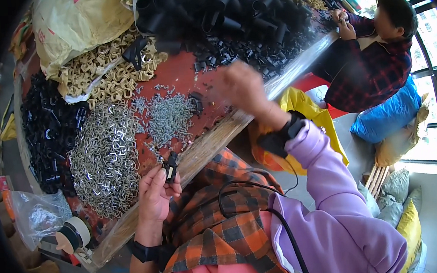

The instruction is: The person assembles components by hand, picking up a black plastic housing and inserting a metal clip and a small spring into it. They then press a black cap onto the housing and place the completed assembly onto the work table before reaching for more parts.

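Note:
My left hand (154,195) is closed around a small black plastic part (171,166), with a pale piece showing in it, beside the table's wooden edge. Higher up and to the right, my right hand (245,88) hovers over the red table (184,74). Motion smears its fingers, so what they hold, if anything, cannot be made out. Between the two hands lies a heap of small grey screws (170,121). A large pile of shiny curved metal pieces (107,162) spreads left of the screws. Small black plastic pieces (268,54) lie beyond my right hand.
Tan plastic rings (111,68) and black parts (46,125) cover the far left. Black tube-like pieces (218,19) are heaped at the back. A tape roll (76,233) stands near the left corner. A yellow bag (304,103) hangs beside the edge; another person (373,65) works at right.

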Available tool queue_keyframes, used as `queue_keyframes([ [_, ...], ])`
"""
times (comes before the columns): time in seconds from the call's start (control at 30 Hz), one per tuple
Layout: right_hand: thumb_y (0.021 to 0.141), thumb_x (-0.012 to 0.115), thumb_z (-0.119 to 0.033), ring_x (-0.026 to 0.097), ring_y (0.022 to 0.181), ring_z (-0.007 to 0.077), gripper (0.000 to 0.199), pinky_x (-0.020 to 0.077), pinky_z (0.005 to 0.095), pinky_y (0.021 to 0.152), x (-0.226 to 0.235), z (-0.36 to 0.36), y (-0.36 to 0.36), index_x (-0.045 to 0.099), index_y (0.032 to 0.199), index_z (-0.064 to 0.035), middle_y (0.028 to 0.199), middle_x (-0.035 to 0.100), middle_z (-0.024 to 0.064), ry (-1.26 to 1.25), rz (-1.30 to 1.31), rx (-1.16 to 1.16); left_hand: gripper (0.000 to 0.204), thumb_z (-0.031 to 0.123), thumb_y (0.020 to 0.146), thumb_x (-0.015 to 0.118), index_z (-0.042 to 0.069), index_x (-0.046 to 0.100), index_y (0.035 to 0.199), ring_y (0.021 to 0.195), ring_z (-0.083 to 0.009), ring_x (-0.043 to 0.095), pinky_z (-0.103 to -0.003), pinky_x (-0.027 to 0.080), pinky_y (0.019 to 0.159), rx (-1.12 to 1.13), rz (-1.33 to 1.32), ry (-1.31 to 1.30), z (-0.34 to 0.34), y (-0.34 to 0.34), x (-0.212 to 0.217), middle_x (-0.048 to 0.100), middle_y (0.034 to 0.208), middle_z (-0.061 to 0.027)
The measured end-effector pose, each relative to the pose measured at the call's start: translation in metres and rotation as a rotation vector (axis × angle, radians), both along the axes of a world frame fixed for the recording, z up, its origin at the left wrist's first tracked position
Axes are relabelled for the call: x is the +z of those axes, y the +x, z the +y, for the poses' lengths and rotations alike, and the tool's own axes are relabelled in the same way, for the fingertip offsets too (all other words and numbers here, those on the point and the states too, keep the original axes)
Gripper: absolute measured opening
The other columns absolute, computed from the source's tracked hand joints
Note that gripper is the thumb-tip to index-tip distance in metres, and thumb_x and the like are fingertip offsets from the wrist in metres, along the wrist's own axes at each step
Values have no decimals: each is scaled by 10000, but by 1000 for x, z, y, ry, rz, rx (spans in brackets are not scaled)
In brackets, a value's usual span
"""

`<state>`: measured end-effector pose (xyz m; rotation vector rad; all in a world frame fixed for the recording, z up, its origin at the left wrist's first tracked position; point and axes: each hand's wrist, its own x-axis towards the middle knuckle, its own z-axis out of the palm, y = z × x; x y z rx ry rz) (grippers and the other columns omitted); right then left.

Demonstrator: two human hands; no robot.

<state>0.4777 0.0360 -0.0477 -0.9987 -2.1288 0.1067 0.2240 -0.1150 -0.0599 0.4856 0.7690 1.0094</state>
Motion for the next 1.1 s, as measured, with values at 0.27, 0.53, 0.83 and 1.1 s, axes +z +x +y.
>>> queue_keyframes([
  [0.27, 638, 611, -212, 482, 812, 279, 256, 383, 400, 663, -25, 90, 78, 527, 848, -90, 853, 472, 87, -122, -479, -605, 245, 163, 821, 479, -15, 468, 989, 696, -162, 580, -210, 485, 605, 38, 88, -62, 6, 13, 8, 567, 875, -138],
  [0.53, 678, 586, -243, 496, 857, 302, 310, 412, 390, 700, -22, 96, 70, 519, 944, -100, 965, 475, 116, 143, -228, -605, 273, 133, 814, 487, -7, 444, 1044, 763, -166, 567, -219, 477, 654, 48, 56, -81, 4, 6, 1, 550, 930, -146],
  [0.83, 681, 590, -280, 498, 874, 293, 310, 419, 380, 694, -2, 125, 89, 502, 905, -85, 972, 477, 117, -196, -440, -869, 297, 130, 817, 483, -13, 432, 1072, 675, -122, 482, -201, 396, 562, 133, 6, -86, -3, 3, 0, 528, 912, -139],
  [1.1, 698, 581, -326, 550, 717, 318, 308, 430, 419, 605, 0, 114, 104, 517, 866, -76, 888, 515, 118, 206, -707, -709, 301, 149, 824, 473, -17, 429, 1071, 630, -111, 437, -203, 363, 537, 134, 20, -66, -9, -3, -2, 518, 893, -143],
])
